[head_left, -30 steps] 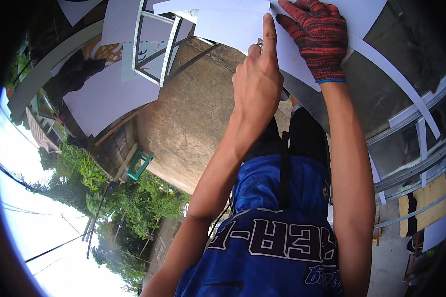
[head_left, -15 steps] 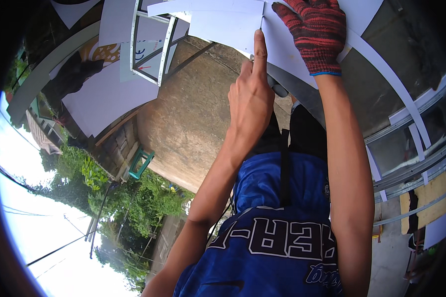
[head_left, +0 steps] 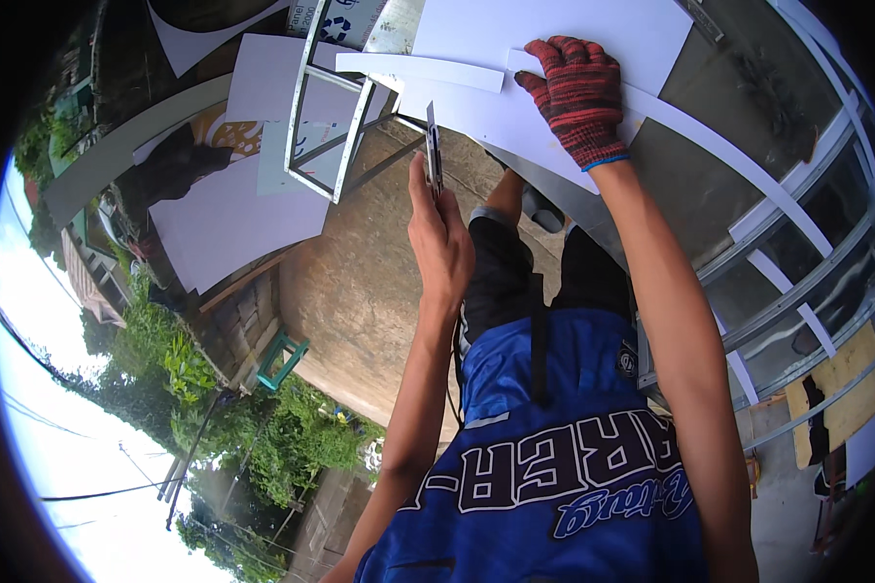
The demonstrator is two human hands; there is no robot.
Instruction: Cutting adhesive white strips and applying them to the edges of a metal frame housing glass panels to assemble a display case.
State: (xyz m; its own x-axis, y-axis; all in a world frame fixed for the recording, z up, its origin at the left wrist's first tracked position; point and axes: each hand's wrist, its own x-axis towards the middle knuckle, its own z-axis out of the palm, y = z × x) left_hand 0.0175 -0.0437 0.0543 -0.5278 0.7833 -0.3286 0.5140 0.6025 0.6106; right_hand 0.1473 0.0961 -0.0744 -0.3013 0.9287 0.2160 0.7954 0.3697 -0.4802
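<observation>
At two o'clock the dark desk (head_left: 768,117) shows beyond a broad white sheet (head_left: 476,114), which lies at one o'clock; a metal frame (head_left: 358,136) stands at eleven. A narrow white strip (head_left: 423,71) is at twelve. At one o'clock the gloved right hand (head_left: 583,102) rests on the sheet, thumb spread from the fingers. Near twelve, the bare left hand (head_left: 440,238) is closed around a slim utility knife (head_left: 435,146), blade toward twelve.
</observation>
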